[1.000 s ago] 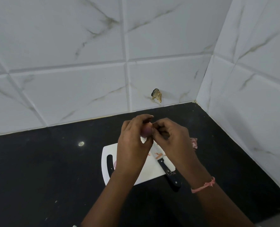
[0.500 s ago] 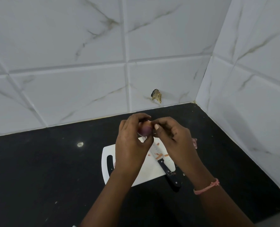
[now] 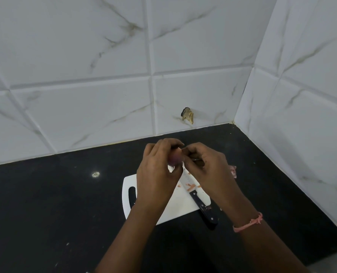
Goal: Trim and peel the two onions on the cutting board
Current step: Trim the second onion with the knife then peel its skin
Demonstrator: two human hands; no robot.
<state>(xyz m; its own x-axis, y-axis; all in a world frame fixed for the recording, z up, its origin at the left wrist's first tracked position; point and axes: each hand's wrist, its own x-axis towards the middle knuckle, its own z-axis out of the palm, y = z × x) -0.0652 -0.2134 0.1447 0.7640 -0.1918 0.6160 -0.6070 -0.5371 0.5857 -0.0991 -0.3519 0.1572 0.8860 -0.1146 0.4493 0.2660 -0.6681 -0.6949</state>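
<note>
My left hand holds a small purple onion up above the white cutting board. My right hand pinches at the onion's top right side with thumb and fingertips. A black-handled knife lies on the board, its blade under my hands and its handle reaching over the board's near right edge. Bits of onion skin lie on the board by the blade. A second onion is hidden from me.
The board rests on a black counter in a corner of white marble-look tiled walls. A scrap of peel lies on the counter right of my right hand. A chipped hole marks the back wall.
Both hands have risen a little with the onion. My right fingers have shifted along the onion's top, and my right wrist has moved slightly right.
</note>
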